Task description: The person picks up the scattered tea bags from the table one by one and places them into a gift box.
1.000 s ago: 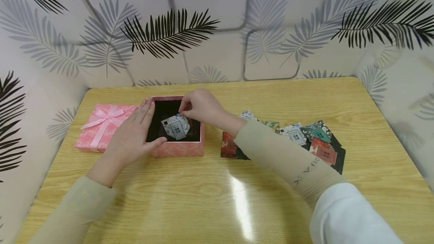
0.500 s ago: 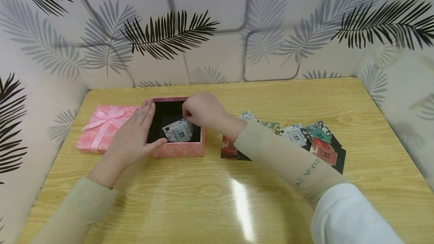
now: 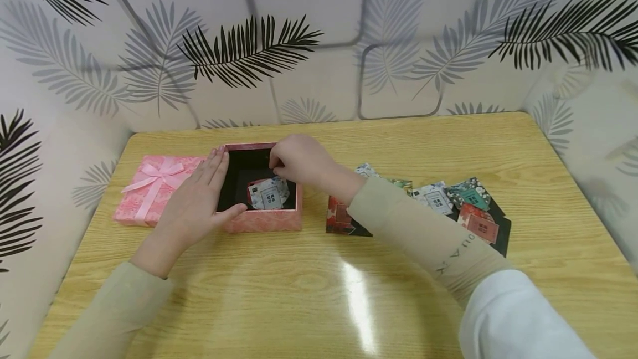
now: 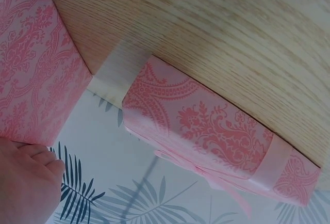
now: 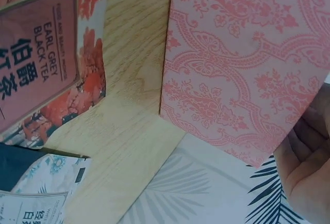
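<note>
My left hand (image 3: 196, 195) lies with straight fingers along the left rim of a pink patterned gift box (image 3: 264, 221), its thumb stretched over the front rim. Inside the black-lined box is a white-and-blue floral tea sachet (image 3: 266, 195), low in the right half. My right hand (image 3: 301, 159) reaches over the right rim, fingers curled down at the sachet's upper edge, seeming to pinch it; the fingertips are partly hidden. In the right wrist view the box's outer wall (image 5: 237, 64) covers most of that hand's fingers.
Left of the box lies its pink lid (image 3: 149, 187) with a ribbon bow. Several tea sachets lie to the right, partly under my right forearm, among them a red Earl Grey sachet (image 3: 479, 226) and a green-labelled sachet (image 3: 471, 195). A leaf-patterned backdrop (image 3: 319, 87) borders the table.
The sachet in the box has turned and shifted right and lower. My right hand has moved slightly right and down. My left hand stays on the rim.
</note>
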The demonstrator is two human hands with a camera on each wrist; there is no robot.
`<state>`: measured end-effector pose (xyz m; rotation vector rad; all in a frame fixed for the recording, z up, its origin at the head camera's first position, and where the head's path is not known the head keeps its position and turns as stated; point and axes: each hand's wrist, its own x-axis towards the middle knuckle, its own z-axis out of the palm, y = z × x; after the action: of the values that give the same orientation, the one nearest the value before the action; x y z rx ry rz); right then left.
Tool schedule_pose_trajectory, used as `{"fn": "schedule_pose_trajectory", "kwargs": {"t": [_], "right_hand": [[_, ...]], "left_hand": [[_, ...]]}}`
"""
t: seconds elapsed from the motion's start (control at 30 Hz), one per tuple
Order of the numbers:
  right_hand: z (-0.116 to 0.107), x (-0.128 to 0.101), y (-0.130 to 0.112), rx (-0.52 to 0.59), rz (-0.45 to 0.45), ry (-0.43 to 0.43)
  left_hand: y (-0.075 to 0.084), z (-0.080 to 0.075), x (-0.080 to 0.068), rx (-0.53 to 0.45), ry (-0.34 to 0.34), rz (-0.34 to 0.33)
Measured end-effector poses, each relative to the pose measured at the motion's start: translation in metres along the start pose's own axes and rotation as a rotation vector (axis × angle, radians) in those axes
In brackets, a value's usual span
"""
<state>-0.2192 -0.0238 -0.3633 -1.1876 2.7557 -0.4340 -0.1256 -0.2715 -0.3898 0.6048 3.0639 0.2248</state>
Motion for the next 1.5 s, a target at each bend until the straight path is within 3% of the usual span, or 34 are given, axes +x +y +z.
{"fn": "schedule_pose_trajectory", "kwargs": {"t": [0.3,0.5,0.9,1.5], "right_hand": [[-0.011,-0.009,0.01,0.312,0.063,0.037],[-0.019,-0.016,0.022,0.42,0.088,0.096],[-0.032,-0.034,0.056,0.451,0.119,0.168],[-0.031,-0.073,0.121,0.484,0.279,0.205]], "left_hand": [[0.0,0.003,0.002,-0.002,0.027,0.016],[-0.001,0.004,0.002,-0.008,0.044,0.02],[0.0,0.002,0.002,0.0,0.025,0.011],[0.0,0.002,0.002,0.016,0.029,0.016]]}}
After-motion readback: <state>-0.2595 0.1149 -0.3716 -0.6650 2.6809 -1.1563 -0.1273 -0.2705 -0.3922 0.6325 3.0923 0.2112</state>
